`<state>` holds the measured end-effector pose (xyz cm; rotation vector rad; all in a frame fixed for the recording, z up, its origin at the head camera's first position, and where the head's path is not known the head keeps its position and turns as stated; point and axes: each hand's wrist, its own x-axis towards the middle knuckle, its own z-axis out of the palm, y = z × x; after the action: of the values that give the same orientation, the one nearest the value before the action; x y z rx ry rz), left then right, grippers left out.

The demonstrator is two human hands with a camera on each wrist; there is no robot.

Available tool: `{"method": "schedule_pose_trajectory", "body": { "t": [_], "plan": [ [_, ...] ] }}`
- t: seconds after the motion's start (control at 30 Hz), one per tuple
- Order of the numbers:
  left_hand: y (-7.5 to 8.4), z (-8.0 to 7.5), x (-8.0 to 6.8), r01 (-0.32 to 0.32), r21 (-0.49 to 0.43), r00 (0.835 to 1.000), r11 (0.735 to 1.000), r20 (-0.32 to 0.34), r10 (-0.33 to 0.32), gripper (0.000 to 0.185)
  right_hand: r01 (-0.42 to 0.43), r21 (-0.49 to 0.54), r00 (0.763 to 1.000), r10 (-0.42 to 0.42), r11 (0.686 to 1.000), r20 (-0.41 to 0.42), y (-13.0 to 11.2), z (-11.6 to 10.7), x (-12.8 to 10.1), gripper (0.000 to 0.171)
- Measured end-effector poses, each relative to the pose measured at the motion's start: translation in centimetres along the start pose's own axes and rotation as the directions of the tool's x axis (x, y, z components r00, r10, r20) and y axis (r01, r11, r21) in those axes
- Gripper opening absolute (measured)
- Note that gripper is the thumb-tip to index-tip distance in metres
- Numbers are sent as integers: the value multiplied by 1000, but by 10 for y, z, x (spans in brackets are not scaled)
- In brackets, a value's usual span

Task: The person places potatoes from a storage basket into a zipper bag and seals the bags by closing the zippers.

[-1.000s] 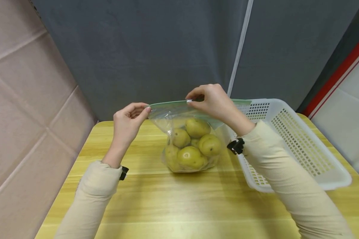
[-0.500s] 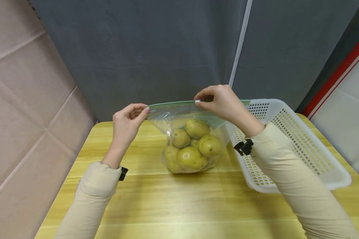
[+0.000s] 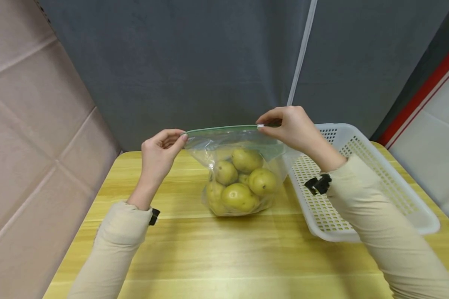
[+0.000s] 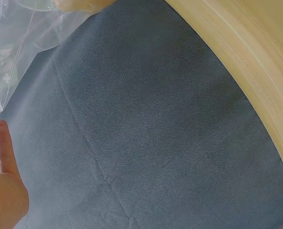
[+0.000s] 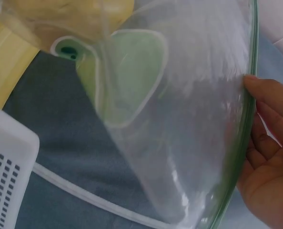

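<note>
pinching the green zip strip (image 3: 224,128) at centre frame, the left hand (image 3: 159,155) clamps its fingers on the bag's (image 3: 239,166) left corner while the right hand (image 3: 293,126) nips the white slider (image 3: 260,125) further right, so the strip is pulled taut. the bag of pears (image 3: 243,182) stands on the worktop (image 3: 224,257), just beside the white basket (image 3: 378,182) at right.

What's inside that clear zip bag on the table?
The clear zip bag holds yellow-green pears; about five show through the plastic. Any others behind or beneath them are hidden, so the exact count is unclear.
</note>
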<state>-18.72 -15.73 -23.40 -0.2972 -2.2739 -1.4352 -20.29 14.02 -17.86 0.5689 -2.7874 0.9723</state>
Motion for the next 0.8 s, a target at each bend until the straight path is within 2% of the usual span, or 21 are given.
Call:
{"method": "schedule_pose_trajectory", "body": {
  "t": [0.33,0.8],
  "plan": [
    [-1,1,0,-6,2,1000,1000,17,6,22,-10,-41,1000,9,999,-14,11,-10,-6,16],
    [-3,1,-1,7,1,1000,1000,13,-7,22,-75,-25,997,75,997,-23,26,-21,-17,20]
  ]
}}
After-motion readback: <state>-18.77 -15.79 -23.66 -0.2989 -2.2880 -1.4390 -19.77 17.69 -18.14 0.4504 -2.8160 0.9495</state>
